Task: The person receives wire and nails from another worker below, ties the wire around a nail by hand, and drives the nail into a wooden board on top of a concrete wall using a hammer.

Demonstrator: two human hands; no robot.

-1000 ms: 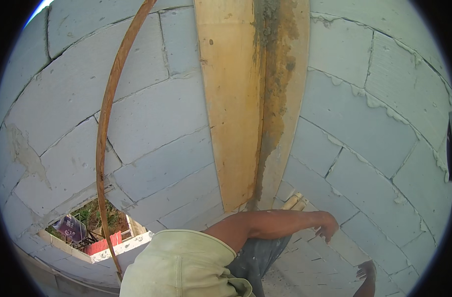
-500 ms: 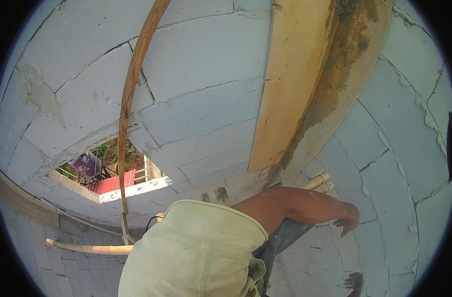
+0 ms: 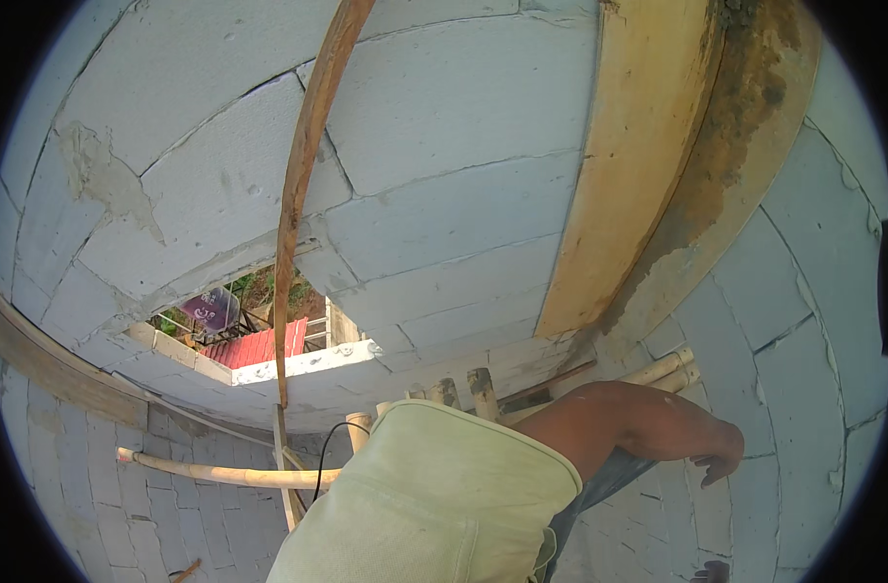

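Well, I have the left arm [image 3: 638, 418] reaching toward four o'clock, its left hand [image 3: 722, 453] drooping, fingers loosely parted; the right hand [image 3: 713, 571], near five, is too cropped for me to tell; the blue-grey block wall [image 3: 799, 394], at three o'clock, shows ridged seams [image 3: 804, 282].

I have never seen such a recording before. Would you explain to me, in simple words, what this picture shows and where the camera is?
There is no robot: a person works with bare hands. The camera sits on the head; its very wide lens bends straight edges.

From the pale green sleeve reaches the left arm. The left hand has loosely bent fingers; I see nothing held. The right hand barely shows at the lower edge, so I cannot tell.

Rather than a tabletop, you see a block wall, a wooden strip, a yellowish board, a bamboo pole and a wall opening.
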